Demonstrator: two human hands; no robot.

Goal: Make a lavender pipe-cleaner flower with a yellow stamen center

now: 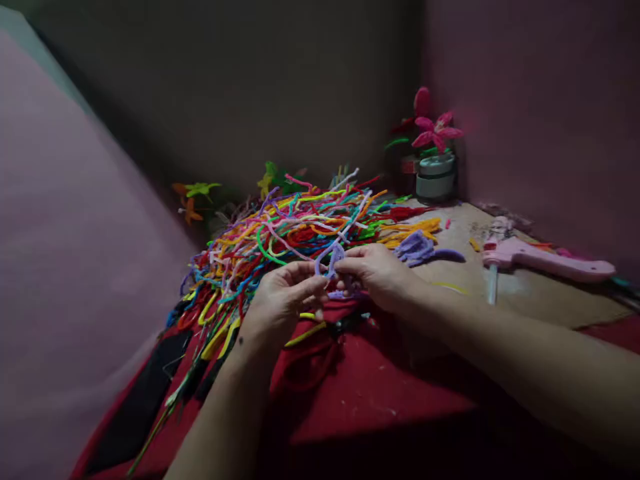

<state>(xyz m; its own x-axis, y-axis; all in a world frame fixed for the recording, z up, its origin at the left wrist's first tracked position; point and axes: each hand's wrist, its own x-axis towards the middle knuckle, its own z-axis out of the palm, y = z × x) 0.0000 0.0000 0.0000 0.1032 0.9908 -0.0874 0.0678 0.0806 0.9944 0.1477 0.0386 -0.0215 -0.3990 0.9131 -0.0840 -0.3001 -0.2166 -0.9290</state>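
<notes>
The left hand point(277, 300) and the right hand point(383, 275) meet near the middle of the scene, both gripping a lavender fuzzy stem point(336, 255) bent into a loop. The stem sits between the two sets of fingertips: the left hand's thumb and fingers pinch it from the left, and the right hand's thumb and forefinger pinch it from the right. Another purple strip point(343, 295) shows just below the fingers; whether it joins the loop cannot be told.

Right behind the hands, on the far side and spreading left, lies a heaped pile of colourful fuzzy stems point(300, 227). Just to the far right of the right hand is a purple bundle point(416, 247), near some orange stems point(413, 230). Farther right, a pink glue gun point(545, 257) rests on a tan board point(530, 310), its handle pointing right. At the far right-hand corner stands a grey pot point(435, 180) with a pink flower point(437, 131) above it. Red cloth point(380, 393) covers the near side, beneath the hands. A black strip point(135, 407) lies near left.
</notes>
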